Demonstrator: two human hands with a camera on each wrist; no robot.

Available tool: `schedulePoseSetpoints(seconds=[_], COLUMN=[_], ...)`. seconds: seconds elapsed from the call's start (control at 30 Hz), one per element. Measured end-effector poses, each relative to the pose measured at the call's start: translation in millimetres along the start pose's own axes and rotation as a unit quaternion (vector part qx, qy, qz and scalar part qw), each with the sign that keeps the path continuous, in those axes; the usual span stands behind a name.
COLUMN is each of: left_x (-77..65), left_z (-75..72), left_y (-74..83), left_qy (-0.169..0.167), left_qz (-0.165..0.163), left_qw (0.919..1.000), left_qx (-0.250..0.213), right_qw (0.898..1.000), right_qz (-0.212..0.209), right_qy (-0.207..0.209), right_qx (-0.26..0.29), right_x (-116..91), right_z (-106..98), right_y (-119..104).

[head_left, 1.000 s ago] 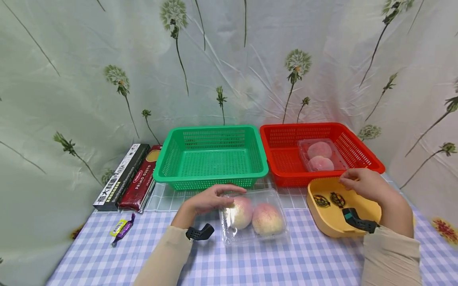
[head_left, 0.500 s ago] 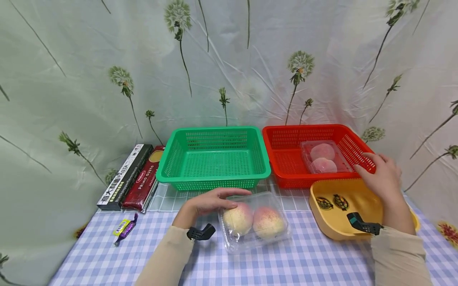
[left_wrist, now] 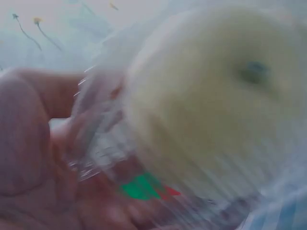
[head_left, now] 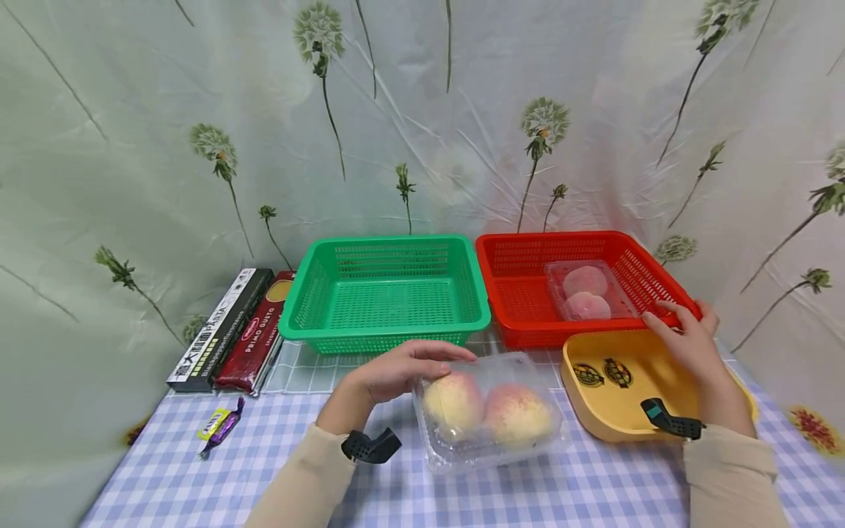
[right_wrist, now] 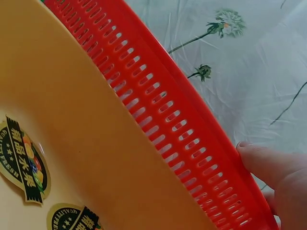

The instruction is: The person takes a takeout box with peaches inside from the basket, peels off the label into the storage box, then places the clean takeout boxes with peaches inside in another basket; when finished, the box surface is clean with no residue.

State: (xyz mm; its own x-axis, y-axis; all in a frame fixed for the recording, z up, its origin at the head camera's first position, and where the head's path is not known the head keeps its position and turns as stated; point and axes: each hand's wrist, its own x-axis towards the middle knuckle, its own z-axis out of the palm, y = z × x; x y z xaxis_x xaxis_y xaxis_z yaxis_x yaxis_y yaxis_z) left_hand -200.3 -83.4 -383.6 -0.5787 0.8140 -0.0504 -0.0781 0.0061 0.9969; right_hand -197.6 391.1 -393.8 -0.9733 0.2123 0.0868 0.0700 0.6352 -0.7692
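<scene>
My left hand (head_left: pixel 396 372) grips the left side of a clear plastic clamshell box (head_left: pixel 490 449), which holds two peaches (head_left: pixel 518 414) with pink and cream skin. The box tilts, its near edge lower, over the checked cloth. Blurred in the left wrist view, a peach (left_wrist: pixel 201 96) fills most of the frame, with the fingers behind the clear plastic. My right hand (head_left: pixel 689 345) pinches the rim of the red basket (head_left: pixel 548 336) at its near right corner. The right wrist view has the thumb (right_wrist: pixel 264 160) at the rim. Another clear box of peaches (head_left: pixel 584 292) lies inside that basket.
A green basket (head_left: pixel 389 334) stands left of the red one. Below my right hand is a yellow tray (head_left: pixel 597 418) with two stickers. At the left lie a black pasta box (head_left: pixel 221 330), a red spaghetti pack (head_left: pixel 254 337) and two wrapped sweets (head_left: pixel 221 429).
My right hand has gone from above the yellow tray to the red basket's rim and now holds it. My left hand has shifted the peach box slightly right and tilted it.
</scene>
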Motion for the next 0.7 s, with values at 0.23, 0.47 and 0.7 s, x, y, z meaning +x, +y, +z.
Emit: schedulePoseSetpoints(seconds=[0.23,0.47,0.7], left_x=[8.0,44.9,102.8], left_z=[18.6,40.8,52.9], left_y=[21.1,49.7,64.9], left_qy=[0.098,0.229,0.351], left_qz=[0.022,0.021,-0.002], left_qw=[0.985,0.9575,0.9248], left_qx=[-0.14,-0.173,-0.147], right_qw=[1.0,0.999,0.998], right_qz=[0.006,0.026,0.032], right_qy=[0.006,0.01,0.018], right_qx=[0.03,0.042,0.049], right_x=[0.9,1.4,2.0], right_z=[4.4,7.5,4.9], right_y=[0.5,1.6,-0.3])
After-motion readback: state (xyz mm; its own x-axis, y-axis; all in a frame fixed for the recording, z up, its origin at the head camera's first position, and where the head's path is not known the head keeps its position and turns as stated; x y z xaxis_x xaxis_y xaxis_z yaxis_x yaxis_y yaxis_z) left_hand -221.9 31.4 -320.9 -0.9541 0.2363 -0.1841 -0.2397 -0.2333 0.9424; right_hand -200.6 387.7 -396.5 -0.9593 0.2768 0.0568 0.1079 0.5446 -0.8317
